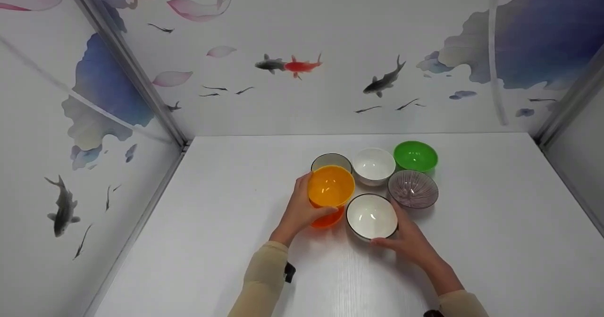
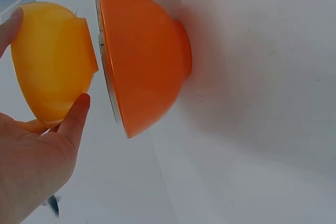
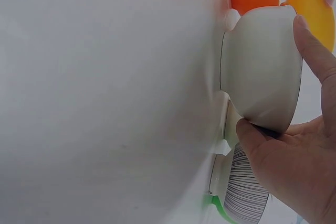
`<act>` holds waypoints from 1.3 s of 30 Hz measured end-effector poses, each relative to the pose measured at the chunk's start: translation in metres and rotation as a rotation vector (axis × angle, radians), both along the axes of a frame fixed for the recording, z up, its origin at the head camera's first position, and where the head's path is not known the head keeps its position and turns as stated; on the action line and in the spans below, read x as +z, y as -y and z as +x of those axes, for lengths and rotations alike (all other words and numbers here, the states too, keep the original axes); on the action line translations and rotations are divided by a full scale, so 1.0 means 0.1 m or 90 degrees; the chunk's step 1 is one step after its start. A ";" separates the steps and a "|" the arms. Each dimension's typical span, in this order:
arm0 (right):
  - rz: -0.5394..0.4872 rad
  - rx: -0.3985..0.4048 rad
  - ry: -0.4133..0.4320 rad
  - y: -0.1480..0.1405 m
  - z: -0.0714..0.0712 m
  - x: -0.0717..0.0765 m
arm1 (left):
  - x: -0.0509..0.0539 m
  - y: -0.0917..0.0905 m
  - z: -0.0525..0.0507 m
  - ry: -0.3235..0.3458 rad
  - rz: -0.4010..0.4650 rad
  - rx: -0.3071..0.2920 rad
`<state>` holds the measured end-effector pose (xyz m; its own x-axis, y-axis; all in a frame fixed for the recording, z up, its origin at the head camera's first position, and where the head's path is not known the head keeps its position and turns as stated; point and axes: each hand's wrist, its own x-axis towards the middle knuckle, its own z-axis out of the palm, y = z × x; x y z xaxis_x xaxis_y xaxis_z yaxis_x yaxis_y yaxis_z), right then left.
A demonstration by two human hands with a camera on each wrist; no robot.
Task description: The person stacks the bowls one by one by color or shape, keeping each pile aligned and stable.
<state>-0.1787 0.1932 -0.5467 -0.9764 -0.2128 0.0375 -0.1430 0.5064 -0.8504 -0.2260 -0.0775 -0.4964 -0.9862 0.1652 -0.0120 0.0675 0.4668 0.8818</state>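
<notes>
A yellow bowl [image 1: 331, 186] is gripped at its side by my left hand [image 1: 302, 206]. In the left wrist view that bowl [image 2: 52, 61] is held up off the table, level with the rim of an orange bowl [image 2: 142, 64] and apart from it. From the head view the orange bowl [image 1: 328, 219] is partly hidden under the yellow one. My right hand [image 1: 409, 237] grips a white bowl with a dark rim [image 1: 372, 217], thumb at the near edge, fingers along its right side. In the right wrist view this white bowl [image 3: 265, 66] stands upright, its foot at the table surface.
Behind the hands are a grey bowl [image 1: 331, 160], partly covered, a plain white bowl [image 1: 373, 165] and a green bowl [image 1: 415, 156]. A purple-streaked bowl [image 1: 413, 189] stands just beyond the right hand. Printed walls [image 1: 339, 109] border the white table [image 1: 212, 204].
</notes>
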 end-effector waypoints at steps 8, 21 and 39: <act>-0.016 -0.003 0.027 0.00 0.00 0.02 | -0.03 -0.03 0.01 -0.015 -0.008 -0.015; -0.033 -0.006 0.011 0.02 0.00 0.01 | -0.05 -0.07 0.05 -0.005 -0.007 -0.028; -0.006 0.004 0.017 -0.01 0.00 0.01 | -0.07 -0.14 0.06 -0.034 -0.007 -0.050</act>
<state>-0.1791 0.1938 -0.5457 -0.9757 -0.2189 0.0130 -0.1230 0.4971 -0.8590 -0.2202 -0.0637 -0.5036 -0.9694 0.2425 0.0386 0.1516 0.4673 0.8710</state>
